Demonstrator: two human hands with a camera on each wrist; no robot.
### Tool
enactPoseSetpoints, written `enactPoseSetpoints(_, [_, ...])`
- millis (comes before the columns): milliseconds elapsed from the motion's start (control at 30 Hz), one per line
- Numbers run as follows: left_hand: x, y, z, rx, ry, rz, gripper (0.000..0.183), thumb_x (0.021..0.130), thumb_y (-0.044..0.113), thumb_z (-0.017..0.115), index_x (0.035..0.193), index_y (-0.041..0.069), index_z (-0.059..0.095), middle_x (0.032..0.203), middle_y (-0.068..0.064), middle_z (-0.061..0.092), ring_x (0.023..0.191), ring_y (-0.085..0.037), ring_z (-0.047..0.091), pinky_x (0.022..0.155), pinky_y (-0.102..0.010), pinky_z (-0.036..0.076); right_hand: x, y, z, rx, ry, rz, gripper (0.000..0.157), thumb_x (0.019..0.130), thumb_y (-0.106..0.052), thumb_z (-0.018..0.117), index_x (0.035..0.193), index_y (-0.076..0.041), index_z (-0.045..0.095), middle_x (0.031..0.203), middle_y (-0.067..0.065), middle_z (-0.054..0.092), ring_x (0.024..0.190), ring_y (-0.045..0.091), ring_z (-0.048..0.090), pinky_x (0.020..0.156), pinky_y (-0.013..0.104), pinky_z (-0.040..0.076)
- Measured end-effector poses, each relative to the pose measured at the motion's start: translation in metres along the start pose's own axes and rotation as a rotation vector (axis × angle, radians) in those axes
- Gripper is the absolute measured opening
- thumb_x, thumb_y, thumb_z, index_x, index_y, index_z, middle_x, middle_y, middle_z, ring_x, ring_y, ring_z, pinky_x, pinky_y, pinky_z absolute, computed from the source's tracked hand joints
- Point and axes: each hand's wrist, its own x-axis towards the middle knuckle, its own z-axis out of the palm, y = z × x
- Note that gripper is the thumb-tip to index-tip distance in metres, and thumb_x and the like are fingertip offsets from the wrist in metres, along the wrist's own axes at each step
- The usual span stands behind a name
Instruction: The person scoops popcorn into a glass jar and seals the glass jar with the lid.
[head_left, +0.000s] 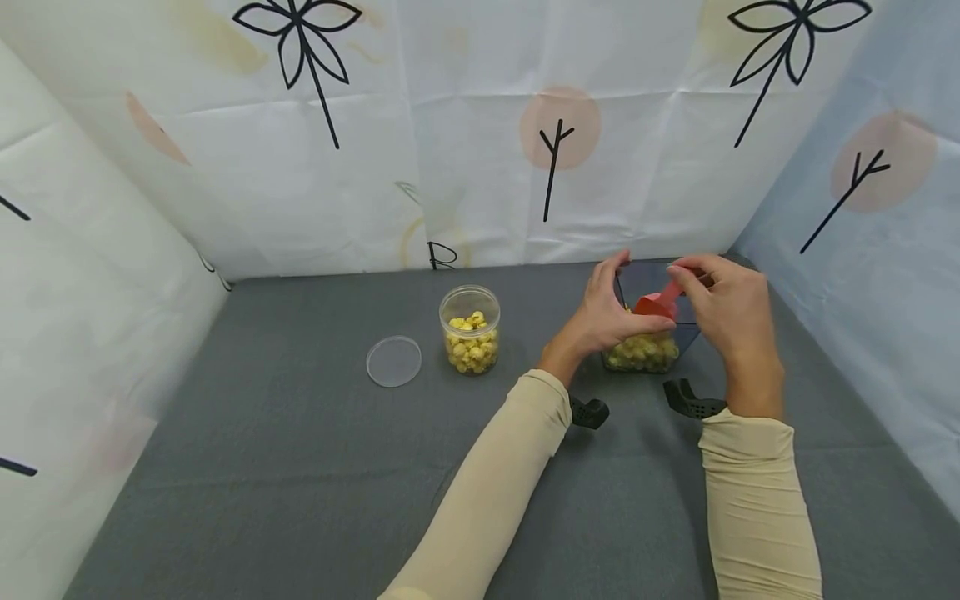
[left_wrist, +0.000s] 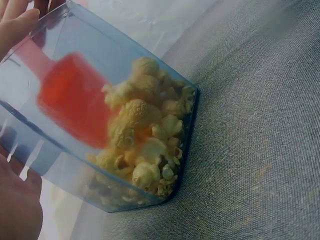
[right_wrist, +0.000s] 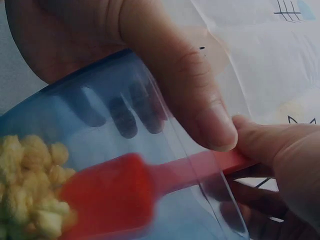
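Note:
My left hand (head_left: 602, 315) grips a clear plastic container (left_wrist: 117, 47) at its sides, the thumb near and the fingers round the far wall. Yellow popcorn (left_wrist: 145, 132) fills the lower part of the container. My right hand (head_left: 727, 304) pinches the handle of a red scoop (right_wrist: 112, 192) between thumb and fingers at the container's rim. The scoop's bowl is inside, its front end against the popcorn, as the left wrist view shows. In the right wrist view, the left hand's fingers show through the wall.
Left of the container stands a round clear jar (head_left: 469, 290) without its lid, partly full of popcorn. A round clear lid (head_left: 393, 362) lies flat beside it on the grey cloth (head_left: 300, 433). Patterned white sheets (head_left: 480, 183) wall the table at the back and both sides.

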Motion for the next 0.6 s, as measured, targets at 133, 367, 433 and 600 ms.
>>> enactPoseSetpoints(133, [0.0005, -0.0006, -0.0008, -0.009, -0.009, -0.003, 0.112, 0.079, 0.041, 0.087, 0.164, 0.032, 0.013, 0.164, 0.009, 0.027, 0.149, -0.012, 0.033, 0.119, -0.037, 0.039, 0.0001, 0.0031, 0.0004, -0.035, -0.151, 0.032, 0.027, 0.101, -0.026, 0.065, 0.11, -0.002, 0.075, 0.089, 0.021, 0.076, 0.076, 0.03, 0.065, 0.056, 0.02, 0.037])
enactPoseSetpoints(367, [0.0012, 0.0001, -0.0007, -0.012, -0.016, -0.006, 0.112, 0.08, 0.041, 0.087, 0.163, 0.033, 0.013, 0.164, 0.011, 0.027, 0.149, -0.011, 0.032, 0.118, -0.037, 0.039, 0.001, 0.0035, 0.0004, -0.045, -0.204, 0.039, 0.028, 0.102, -0.027, 0.064, 0.109, -0.001, 0.074, 0.086, 0.02, 0.075, 0.067, 0.02, 0.058, 0.053, 0.025, 0.038])
enactPoseSetpoints(433, [0.001, 0.0, -0.0004, -0.016, -0.014, -0.007, 0.111, 0.08, 0.041, 0.087, 0.163, 0.034, 0.013, 0.164, 0.011, 0.027, 0.149, -0.012, 0.032, 0.119, -0.037, 0.039, 0.0004, 0.0035, 0.0006, -0.036, -0.193, 0.044, 0.029, 0.103, -0.027, 0.063, 0.109, -0.001, 0.074, 0.086, 0.02, 0.075, 0.067, 0.019, 0.057, 0.053, 0.026, 0.038])
enactPoseSetpoints(600, [0.0005, -0.0001, 0.0001, -0.025, -0.013, -0.011, 0.112, 0.08, 0.04, 0.087, 0.163, 0.033, 0.013, 0.164, 0.01, 0.026, 0.15, -0.014, 0.032, 0.119, -0.038, 0.039, -0.0006, 0.0034, -0.0003, 0.003, -0.156, 0.071, 0.032, 0.103, -0.029, 0.062, 0.109, -0.001, 0.075, 0.089, 0.021, 0.076, 0.066, 0.0, 0.052, 0.055, 0.024, 0.04])
